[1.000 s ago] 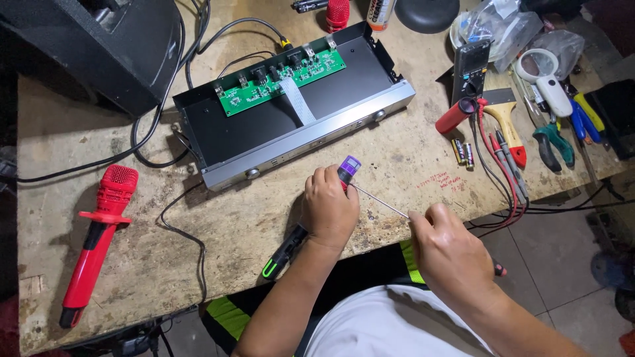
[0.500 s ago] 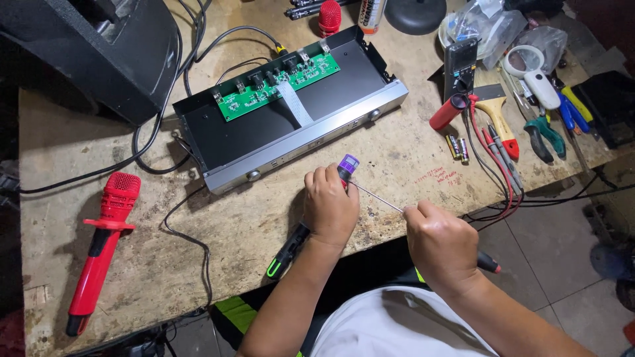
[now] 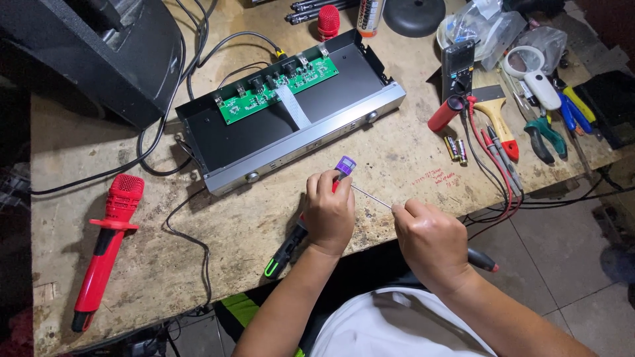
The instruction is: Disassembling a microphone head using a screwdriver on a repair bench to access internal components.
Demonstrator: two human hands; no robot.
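At lower centre of the frame, a small purple-capped tube (image 3: 344,165) is gripped in the closed left hand (image 3: 329,211). To its right, a thin silver wire (image 3: 372,198) is pinched by the curled right hand (image 3: 430,241), below the open black metal chassis (image 3: 297,112).

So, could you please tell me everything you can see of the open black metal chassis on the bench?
The open black chassis is a flat, lidless metal box with a silver front panel carrying small round knobs. It lies flat and askew on the worn bench, front towards the person. Inside, a green circuit board sits along the back, with a pale ribbon cable running from it towards the front. Dark cables reach its rear. Neither hand touches it.
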